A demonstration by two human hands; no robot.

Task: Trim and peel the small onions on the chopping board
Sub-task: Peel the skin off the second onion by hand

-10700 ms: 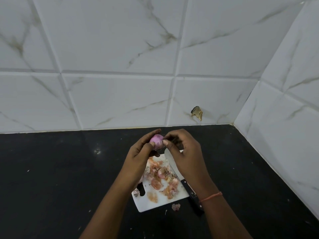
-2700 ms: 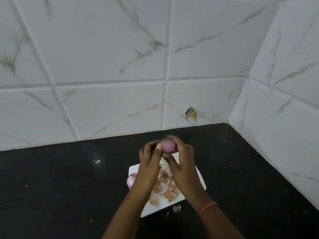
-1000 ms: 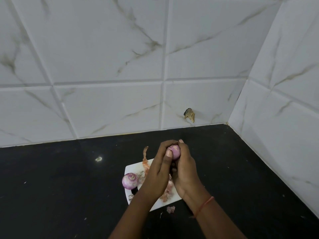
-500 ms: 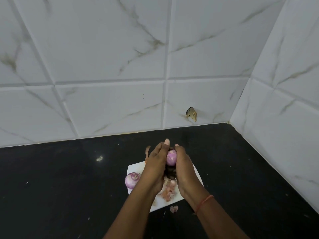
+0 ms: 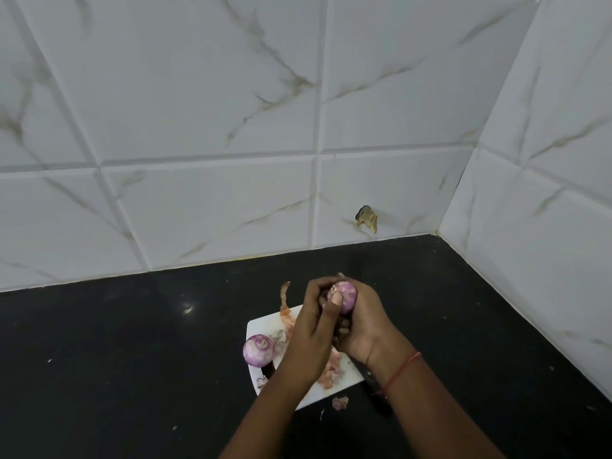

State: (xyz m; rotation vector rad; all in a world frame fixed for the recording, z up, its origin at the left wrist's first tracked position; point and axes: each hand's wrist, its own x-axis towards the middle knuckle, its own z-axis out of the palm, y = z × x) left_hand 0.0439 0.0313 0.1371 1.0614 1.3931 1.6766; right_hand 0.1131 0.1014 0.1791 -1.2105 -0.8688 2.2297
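Note:
A small purple onion [image 5: 346,295] is held above the white chopping board [image 5: 261,326] by both hands. My right hand [image 5: 366,326] cups it from the right and below. My left hand [image 5: 314,329] holds it from the left, the thumb pressing on its top. A second peeled purple onion [image 5: 259,349] sits at the board's left edge. Pink and orange onion skins [image 5: 332,371] lie scattered over the board, and one long strip [image 5: 284,301] sticks up at its far edge. A black knife handle [image 5: 376,387] shows under my right wrist.
The board lies on a black counter [image 5: 132,359] in a corner of white marbled wall tiles [image 5: 215,127]. A loose skin scrap [image 5: 340,402] lies on the counter in front of the board. A chipped spot [image 5: 367,218] marks the back wall.
Both hands have turned the onion between them, so its trimmed end now faces up, and my left thumb has come onto it. The onion on the board has stayed put.

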